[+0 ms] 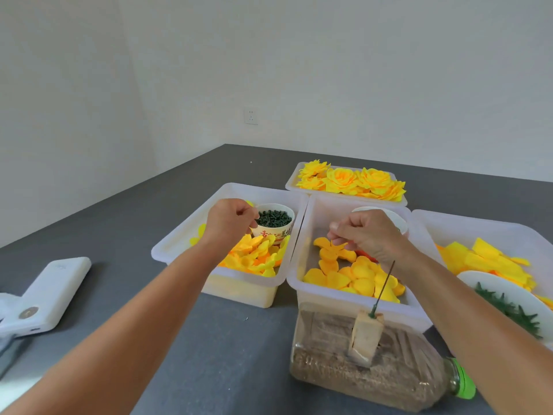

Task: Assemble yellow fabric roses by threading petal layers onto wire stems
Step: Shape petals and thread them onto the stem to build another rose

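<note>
Petal layer [330,250] was dangling from the right hand [369,235] mid-frame, above the middle tub [302,253].
Fingertips pinched its top edge, rest hung below. Left hand [229,221] was curled tight at the cup of green bits [273,218]; grip contents couldn't be made out.

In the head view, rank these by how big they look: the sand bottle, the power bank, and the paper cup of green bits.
1. Sand bottle, though nearness inflates it.
2. Power bank.
3. Paper cup, partly hidden by the left hand.
</note>
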Demonstrator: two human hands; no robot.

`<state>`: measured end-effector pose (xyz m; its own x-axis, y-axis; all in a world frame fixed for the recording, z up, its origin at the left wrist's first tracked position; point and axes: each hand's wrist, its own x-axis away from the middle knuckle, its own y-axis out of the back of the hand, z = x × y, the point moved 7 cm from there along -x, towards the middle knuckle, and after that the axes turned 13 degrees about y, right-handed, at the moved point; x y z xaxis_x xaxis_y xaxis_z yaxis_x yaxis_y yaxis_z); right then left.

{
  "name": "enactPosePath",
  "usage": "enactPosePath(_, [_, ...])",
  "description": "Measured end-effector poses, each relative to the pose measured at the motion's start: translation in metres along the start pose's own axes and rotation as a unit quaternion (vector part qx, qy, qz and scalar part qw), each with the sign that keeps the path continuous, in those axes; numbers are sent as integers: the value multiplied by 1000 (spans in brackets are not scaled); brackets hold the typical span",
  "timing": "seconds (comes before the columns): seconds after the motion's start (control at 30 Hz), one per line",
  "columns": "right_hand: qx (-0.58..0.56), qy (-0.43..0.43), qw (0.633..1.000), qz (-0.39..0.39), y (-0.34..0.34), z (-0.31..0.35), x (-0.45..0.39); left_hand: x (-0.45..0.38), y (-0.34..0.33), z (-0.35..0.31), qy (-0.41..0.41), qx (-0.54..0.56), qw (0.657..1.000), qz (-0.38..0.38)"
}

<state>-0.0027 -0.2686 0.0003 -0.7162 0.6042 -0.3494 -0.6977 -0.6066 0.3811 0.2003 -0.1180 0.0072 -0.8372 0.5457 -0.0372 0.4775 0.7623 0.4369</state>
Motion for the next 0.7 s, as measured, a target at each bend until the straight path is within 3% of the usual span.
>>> enactPosePath(0.53, [-40, -44, 998, 0, 4, -15, 14, 2, -29, 4, -16, -3, 999, 29])
enactPosePath(0.7, [-35, -48, 998, -1, 6, -12, 20, 4, -26, 6, -35, -78, 996, -2])
